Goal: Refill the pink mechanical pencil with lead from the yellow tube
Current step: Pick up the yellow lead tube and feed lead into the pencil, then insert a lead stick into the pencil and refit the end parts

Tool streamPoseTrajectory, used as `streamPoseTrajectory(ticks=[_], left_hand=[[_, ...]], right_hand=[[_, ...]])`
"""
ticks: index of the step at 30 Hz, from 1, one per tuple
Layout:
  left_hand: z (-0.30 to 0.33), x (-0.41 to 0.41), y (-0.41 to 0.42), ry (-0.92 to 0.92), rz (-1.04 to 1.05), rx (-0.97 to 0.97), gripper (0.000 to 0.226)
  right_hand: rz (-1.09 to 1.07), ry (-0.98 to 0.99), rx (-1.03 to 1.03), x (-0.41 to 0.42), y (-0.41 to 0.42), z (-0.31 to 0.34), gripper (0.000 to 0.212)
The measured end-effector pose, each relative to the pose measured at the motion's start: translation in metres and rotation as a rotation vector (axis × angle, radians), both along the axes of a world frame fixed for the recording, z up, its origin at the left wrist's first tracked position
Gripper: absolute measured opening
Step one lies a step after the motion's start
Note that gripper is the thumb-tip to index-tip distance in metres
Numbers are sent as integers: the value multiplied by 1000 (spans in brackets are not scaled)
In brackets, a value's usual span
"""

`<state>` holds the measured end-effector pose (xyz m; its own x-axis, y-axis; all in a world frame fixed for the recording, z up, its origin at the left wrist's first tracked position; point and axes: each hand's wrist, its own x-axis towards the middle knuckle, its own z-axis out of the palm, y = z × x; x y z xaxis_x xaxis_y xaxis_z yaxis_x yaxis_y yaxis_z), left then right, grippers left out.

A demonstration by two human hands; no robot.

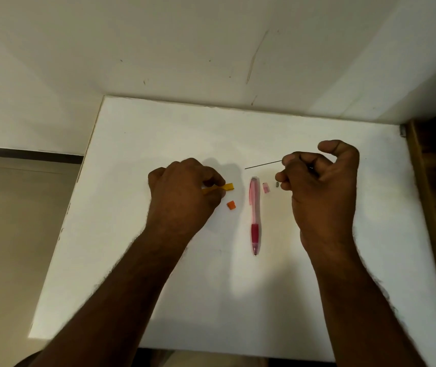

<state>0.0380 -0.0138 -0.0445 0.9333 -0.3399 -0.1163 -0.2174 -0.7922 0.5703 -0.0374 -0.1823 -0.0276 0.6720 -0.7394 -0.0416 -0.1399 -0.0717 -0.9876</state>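
No readable writing or brand on anything; the pencil barrel and tube are too small and blurred for labels.

Counts: one pencil, one tube, one orange cap, one loose pink piece, one small grey piece, one lead, two hands.

Pencil [255, 215] lies flat on the white table [317, 260], mid-frame between the two hands, tip pointing toward the person, open back end away. Pink translucent barrel, darker pink grip near the tip. Neither hand touches it.

Left hand [182, 197] is to the left of the pencil, fingers curled, thumb and forefinger pinching the yellow tube [223, 188]. The tube's end sticks out right of the fingers, toward the pencil, not touching it. Whether the tube rests on the table or is lifted, cannot tell.

Orange cap [231, 205] sits on the table just below the tube end, near the left hand's fingertips, apart from the pencil.

Right hand [320, 181] is to the right of the pencil, raised, fingers bunched, fingertips pressed together on one thin dark lead [263, 164]. The lead juts left from the fingertips, its free end above the pencil's back end in frame and apart from it. Thumb is cocked up and away.

Pink piece [265, 187] lies just right of the pencil's top. Grey piece [277, 184] lies right of that, near the right hand's knuckles.

Wall behind the table; brown wooden edge [428, 221] at right.
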Motion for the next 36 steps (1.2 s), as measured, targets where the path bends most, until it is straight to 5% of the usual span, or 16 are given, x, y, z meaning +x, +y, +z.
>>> streamPoseTrajectory(ticks=[4,9,16,21,27,30,36], left_hand=[[2,1,0,-1,-5,-34,27],[15,-1,-5,21,-14,-347,36],[19,-4,-9,4,-51,-422,10],[19,-5,-10,15,-2,-456,8],[21,-10,-14,9,-16,-450,5],[19,-13,-16,-38,-9,-392,15],[13,-36,-30,-173,-160,132,44]], right_hand=[[38,29,-29,1,0,-1,39],[74,62,-49,2,1,-2,41],[136,90,-28,3,5,-2,39],[166,150,250,5,8,2,43],[310,260,170,1,12,1,7],[216,230,143,1,5,2,10],[-104,113,218,-3,-13,4,12]])
